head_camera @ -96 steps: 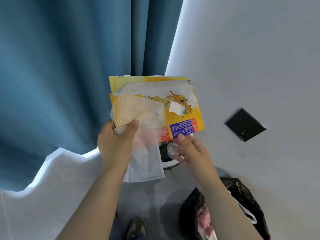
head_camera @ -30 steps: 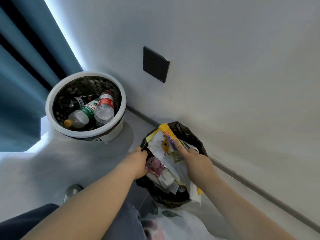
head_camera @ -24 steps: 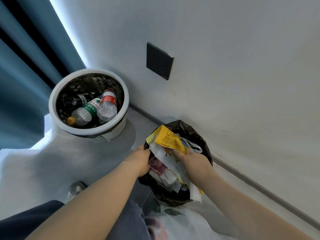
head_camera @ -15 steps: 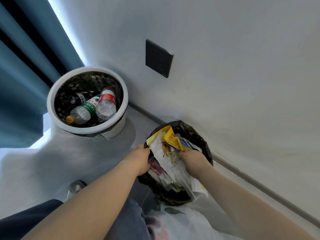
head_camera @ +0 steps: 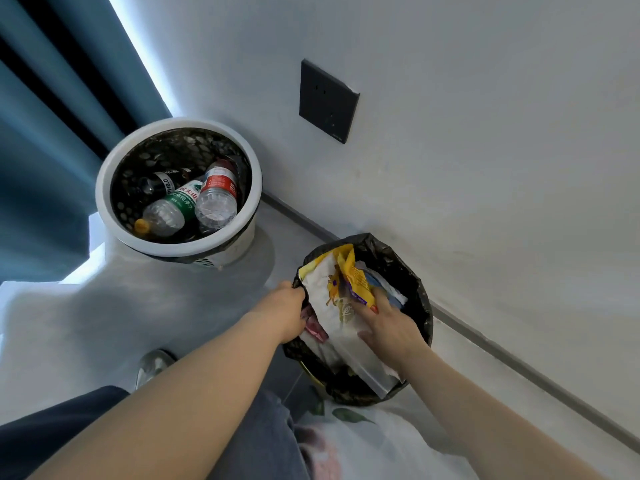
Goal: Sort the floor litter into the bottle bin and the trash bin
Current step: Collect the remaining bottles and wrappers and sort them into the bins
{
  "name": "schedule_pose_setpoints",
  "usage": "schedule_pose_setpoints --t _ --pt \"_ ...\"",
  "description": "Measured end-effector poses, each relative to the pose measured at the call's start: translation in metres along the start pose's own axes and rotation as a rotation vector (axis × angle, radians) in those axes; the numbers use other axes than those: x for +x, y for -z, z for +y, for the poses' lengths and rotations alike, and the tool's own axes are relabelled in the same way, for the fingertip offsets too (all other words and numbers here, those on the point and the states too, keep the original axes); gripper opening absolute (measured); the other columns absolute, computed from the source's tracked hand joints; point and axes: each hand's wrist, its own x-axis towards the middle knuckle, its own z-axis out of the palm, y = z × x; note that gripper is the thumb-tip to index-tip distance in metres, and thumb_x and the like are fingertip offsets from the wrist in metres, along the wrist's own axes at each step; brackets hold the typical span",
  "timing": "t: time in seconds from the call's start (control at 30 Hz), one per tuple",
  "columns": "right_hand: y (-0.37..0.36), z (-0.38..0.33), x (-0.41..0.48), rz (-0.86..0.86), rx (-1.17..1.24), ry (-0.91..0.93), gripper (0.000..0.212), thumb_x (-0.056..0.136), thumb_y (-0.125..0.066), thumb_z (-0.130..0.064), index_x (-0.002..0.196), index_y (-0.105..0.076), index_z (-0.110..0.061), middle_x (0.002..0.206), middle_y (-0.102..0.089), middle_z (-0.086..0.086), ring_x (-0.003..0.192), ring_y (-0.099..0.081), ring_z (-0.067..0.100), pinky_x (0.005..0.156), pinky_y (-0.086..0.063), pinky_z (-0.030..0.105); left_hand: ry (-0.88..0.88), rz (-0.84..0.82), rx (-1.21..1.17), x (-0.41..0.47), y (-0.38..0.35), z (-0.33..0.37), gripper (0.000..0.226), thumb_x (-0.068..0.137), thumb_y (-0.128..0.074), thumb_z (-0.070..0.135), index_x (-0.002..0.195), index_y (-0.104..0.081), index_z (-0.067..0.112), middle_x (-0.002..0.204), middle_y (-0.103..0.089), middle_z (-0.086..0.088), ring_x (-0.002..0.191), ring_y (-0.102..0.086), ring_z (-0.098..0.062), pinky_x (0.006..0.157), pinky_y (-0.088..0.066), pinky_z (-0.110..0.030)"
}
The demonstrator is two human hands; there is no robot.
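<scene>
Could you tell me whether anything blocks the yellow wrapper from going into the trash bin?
Only the litter already there: the yellow wrapper sits on white packaging filling the trash bin, whose rim the left hand holds open.

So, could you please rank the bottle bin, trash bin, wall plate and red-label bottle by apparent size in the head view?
Largest: bottle bin and trash bin, about alike; the trash bin is nearer, so unranked.
Then wall plate.
Smallest: red-label bottle.
</scene>
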Motion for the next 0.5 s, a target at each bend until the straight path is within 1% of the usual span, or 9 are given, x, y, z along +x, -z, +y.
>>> schedule_pose_setpoints --t 0.07,0.17,0.23,0.3,0.37,0.4,0.5 --pt "-0.006 0.001 -0.02 -0.007 0.078 0.045 0.074 0.092 -0.055 -0.042 0.151 -0.01 -0.04 0.159 0.005 0.009 0.122 -0.047 0.032 0.09 -0.051 0.038 0.003 0.004 -0.009 0.0 0.0 0.0 0.039 0.093 -0.052 0.021 0.13 -0.046 0.009 0.127 -0.038 -0.011 0.11 -0.052 -0.027 0.086 -0.044 -0.031" --pt "-0.006 0.003 -0.048 0.035 0.189 0.077 0.087 0.089 -0.06 -0.037 0.15 0.001 -0.044 0.158 0.024 0.002 0.123 -0.048 0.028 0.095 -0.049 0.034 0.011 0.007 -0.013 0.0 0.0 0.0 0.042 0.093 -0.053 0.023 0.132 -0.046 0.01 0.128 -0.039 -0.01 0.111 -0.052 -0.027 0.088 -0.044 -0.03" --pt "-0.003 0.006 -0.059 0.092 0.248 0.08 0.092 0.088 -0.063 -0.031 0.15 0.004 -0.043 0.157 0.028 -0.001 0.135 -0.038 0.025 0.097 -0.049 0.031 0.01 0.002 -0.012 -0.001 0.001 0.0 0.043 0.092 -0.054 0.023 0.132 -0.046 0.01 0.127 -0.039 -0.01 0.112 -0.052 -0.027 0.09 -0.045 -0.031" --pt "-0.004 0.009 -0.064 0.164 0.246 0.097 0.096 0.086 -0.067 -0.027 0.151 0.003 -0.041 0.157 0.028 -0.003 0.145 -0.021 0.023 0.098 -0.049 0.031 0.012 -0.001 -0.003 -0.002 0.002 0.002 0.044 0.092 -0.053 0.023 0.133 -0.045 0.01 0.127 -0.039 -0.01 0.11 -0.053 -0.027 0.09 -0.047 -0.032" --pt "-0.006 0.011 -0.063 0.214 0.159 0.134 0.102 0.08 -0.074 -0.026 0.153 -0.003 -0.036 0.159 0.022 -0.002 0.149 -0.007 0.025 0.104 -0.046 0.038 0.014 -0.001 0.008 -0.003 0.003 0.003 0.044 0.093 -0.053 0.022 0.134 -0.044 0.011 0.126 -0.039 -0.01 0.109 -0.053 -0.026 0.087 -0.046 -0.031" --pt "-0.009 0.011 -0.06 0.22 0.088 0.155 0.106 0.074 -0.079 -0.029 0.153 -0.009 -0.034 0.161 0.014 0.001 0.149 -0.006 0.027 0.106 -0.044 0.043 0.015 -0.001 0.011 -0.003 0.003 0.003 0.043 0.093 -0.053 0.022 0.134 -0.044 0.011 0.125 -0.039 -0.01 0.108 -0.053 -0.026 0.085 -0.046 -0.03" --pt "-0.015 0.007 -0.045 0.184 -0.101 0.197 0.109 0.053 -0.087 -0.047 0.147 -0.035 -0.029 0.159 -0.022 0.008 0.145 -0.022 0.034 0.102 -0.043 0.055 0.019 -0.006 0.018 -0.004 0.004 0.004 0.043 0.093 -0.052 0.023 0.134 -0.044 0.011 0.125 -0.039 -0.01 0.108 -0.053 -0.026 0.085 -0.045 -0.03"
